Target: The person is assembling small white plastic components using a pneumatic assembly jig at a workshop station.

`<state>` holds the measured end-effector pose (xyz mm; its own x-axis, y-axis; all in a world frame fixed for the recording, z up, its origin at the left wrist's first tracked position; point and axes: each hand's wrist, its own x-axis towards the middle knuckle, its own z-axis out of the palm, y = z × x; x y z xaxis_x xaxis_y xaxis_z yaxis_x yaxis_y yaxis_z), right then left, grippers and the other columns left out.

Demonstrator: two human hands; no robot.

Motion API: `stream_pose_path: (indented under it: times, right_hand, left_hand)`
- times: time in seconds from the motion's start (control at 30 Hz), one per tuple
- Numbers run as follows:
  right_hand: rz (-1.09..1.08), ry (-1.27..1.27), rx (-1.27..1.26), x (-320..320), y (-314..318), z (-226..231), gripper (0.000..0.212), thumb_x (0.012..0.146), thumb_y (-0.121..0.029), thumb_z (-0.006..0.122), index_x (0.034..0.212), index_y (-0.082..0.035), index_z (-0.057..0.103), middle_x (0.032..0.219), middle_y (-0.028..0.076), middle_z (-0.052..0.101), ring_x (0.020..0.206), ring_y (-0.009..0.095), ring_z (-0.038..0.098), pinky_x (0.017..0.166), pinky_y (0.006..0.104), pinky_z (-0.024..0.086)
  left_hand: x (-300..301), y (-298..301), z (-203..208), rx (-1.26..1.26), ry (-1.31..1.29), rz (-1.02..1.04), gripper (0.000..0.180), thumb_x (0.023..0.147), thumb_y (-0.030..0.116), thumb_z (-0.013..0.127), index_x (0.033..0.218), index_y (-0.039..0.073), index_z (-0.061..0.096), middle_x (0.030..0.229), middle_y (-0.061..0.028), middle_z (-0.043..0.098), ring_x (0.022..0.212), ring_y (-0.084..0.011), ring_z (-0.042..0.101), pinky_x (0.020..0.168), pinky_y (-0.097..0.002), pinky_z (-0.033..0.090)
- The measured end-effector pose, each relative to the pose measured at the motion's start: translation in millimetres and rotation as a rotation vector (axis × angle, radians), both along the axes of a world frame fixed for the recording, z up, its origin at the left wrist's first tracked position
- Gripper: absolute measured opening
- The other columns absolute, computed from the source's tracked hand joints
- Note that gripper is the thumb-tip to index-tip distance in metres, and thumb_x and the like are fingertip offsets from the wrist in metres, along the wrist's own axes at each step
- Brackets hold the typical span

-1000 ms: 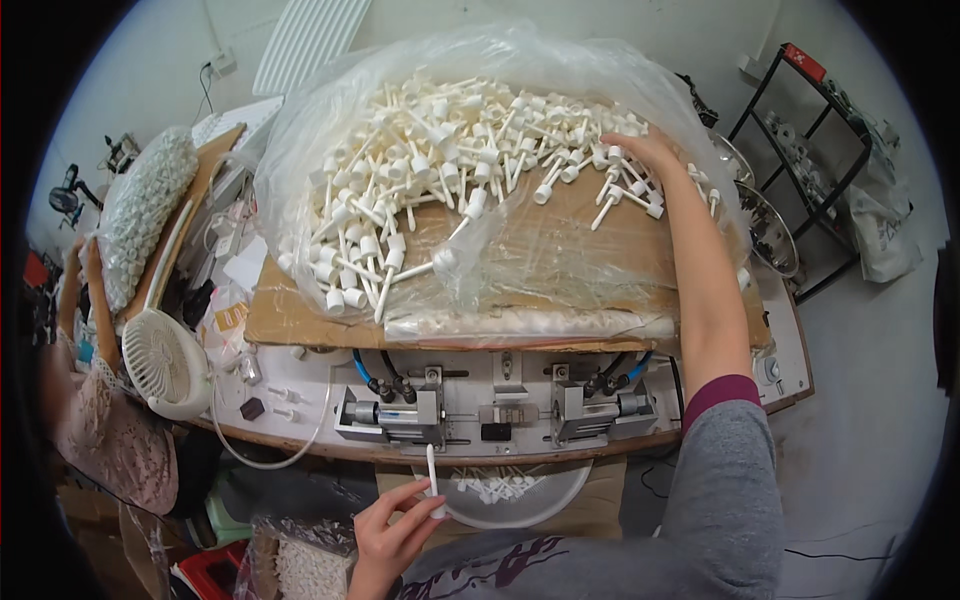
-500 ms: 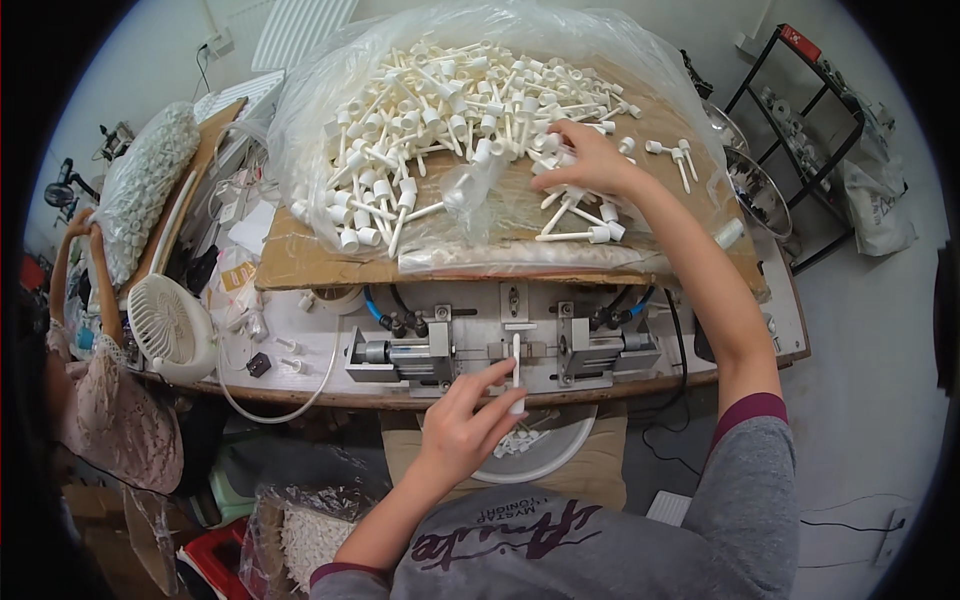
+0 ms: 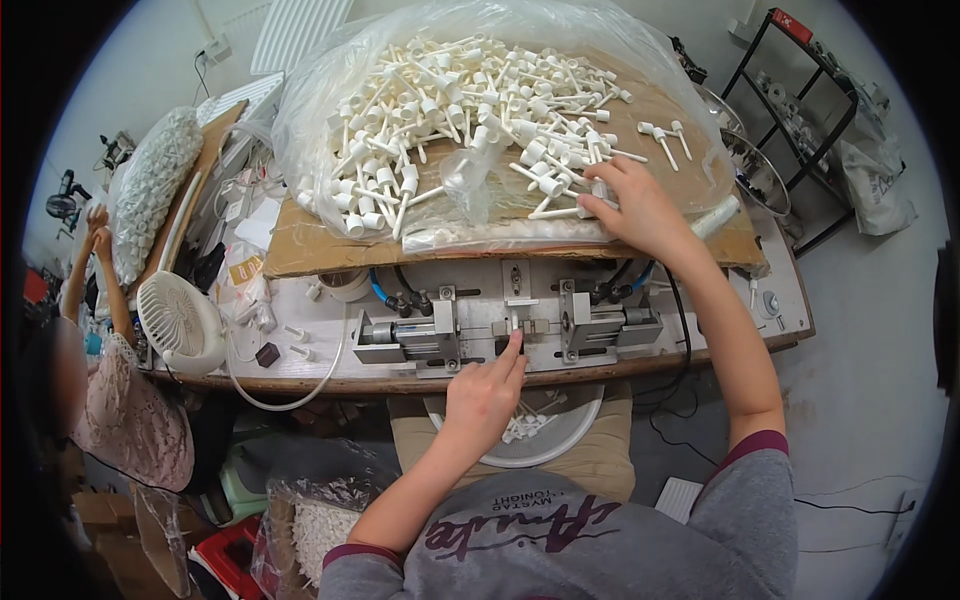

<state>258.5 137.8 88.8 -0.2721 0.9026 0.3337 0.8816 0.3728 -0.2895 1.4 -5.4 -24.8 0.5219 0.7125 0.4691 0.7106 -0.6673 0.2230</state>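
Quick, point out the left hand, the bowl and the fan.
Left hand (image 3: 484, 402): head view, back of the hand.
Bowl (image 3: 571, 432): head view, inner wall, right side.
Fan (image 3: 171, 315): head view, middle of the round grille.

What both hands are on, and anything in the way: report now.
Left hand at white stemmed part, centre fixture. Right hand at loose white parts, grip unclear. Nothing visibly blocking either.

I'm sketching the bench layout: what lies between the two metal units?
In the head view, a small metal fixture and a white stick lie between the left unit and right unit; the left hand has its index finger at the stick.
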Motion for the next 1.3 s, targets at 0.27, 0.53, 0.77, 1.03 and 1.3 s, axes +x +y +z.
stream_pose_path:
  times: [0.27, 0.53, 0.77, 1.03, 1.3]
  right_hand:
    - [0.025, 0.199, 0.021, -15, -10, -10, 0.036, 0.083, -0.027, 0.072, 0.107, -0.003, 0.058, 0.108, 0.015, 0.054, 0.098, 0.036, 0.06, 0.085, 0.0428, 0.05]
    - [0.045, 0.269, 0.08, -5, -6, -16, 0.028, 0.079, -0.023, 0.075, 0.096, -0.005, 0.062, 0.1, 0.007, 0.056, 0.084, 0.022, 0.058, 0.069, 0.0324, 0.048]
    - [0.099, 0.378, -0.069, 8, -16, -8, 0.024, 0.077, -0.024, 0.079, 0.09, -0.007, 0.068, 0.099, 0.004, 0.055, 0.079, 0.015, 0.057, 0.068, 0.0279, 0.05]
    - [-0.062, 0.727, 0.136, 20, -25, -15, 0.022, 0.078, -0.016, 0.082, 0.096, -0.007, 0.074, 0.106, 0.001, 0.053, 0.075, 0.007, 0.055, 0.063, 0.0209, 0.048]
    - [0.025, 0.947, 0.385, -25, -41, 1, 0.023, 0.078, -0.01, 0.081, 0.1, -0.005, 0.074, 0.108, 0.005, 0.054, 0.079, 0.011, 0.061, 0.067, 0.0218, 0.05]
  left_hand:
    - [-7, -1, -1, 0.034, 0.111, 0.006, 0.03, 0.073, 0.012, 0.075, 0.101, 0.003, 0.069, 0.127, -0.0138, 0.064, 0.067, -0.0176, 0.066, 0.061, -0.0292, 0.048]
    - [-2, 8, 1, -0.063, 0.048, 0.034, 0.027, 0.073, 0.013, 0.077, 0.098, 0.006, 0.07, 0.124, -0.0118, 0.066, 0.056, -0.0213, 0.064, 0.057, -0.0303, 0.05]
    - [-1, 7, -1, -0.048, 0.051, 0.056, 0.026, 0.074, 0.012, 0.076, 0.098, 0.007, 0.07, 0.123, -0.011, 0.067, 0.055, -0.0226, 0.063, 0.055, -0.0302, 0.051]
    - [-5, 4, 2, -0.068, 0.007, 0.005, 0.027, 0.075, 0.014, 0.076, 0.101, 0.006, 0.07, 0.124, -0.0111, 0.066, 0.057, -0.0228, 0.065, 0.055, -0.0297, 0.052]
    - [27, 0, 64, -0.735, -0.842, -0.142, 0.035, 0.091, 0.027, 0.068, 0.116, 0.002, 0.061, 0.124, -0.0126, 0.064, 0.082, -0.0133, 0.067, 0.071, -0.0303, 0.056]
